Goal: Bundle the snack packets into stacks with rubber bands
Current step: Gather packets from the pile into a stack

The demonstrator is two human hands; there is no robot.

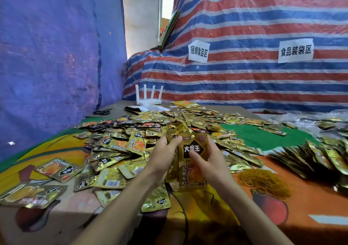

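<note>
Both hands grip one stack of gold snack packets between them: left hand pinching top edge, right hand on front. Loose packets heaped beyond and left; rubber bands on tabletop, right of right hand.

The table, under a printed cloth, fills the lower frame. Loose gold packets heap across its middle, and more lie packed at far right. Rubber bands pile at lower right. A router, scissors and paper lie at centre left.
</note>
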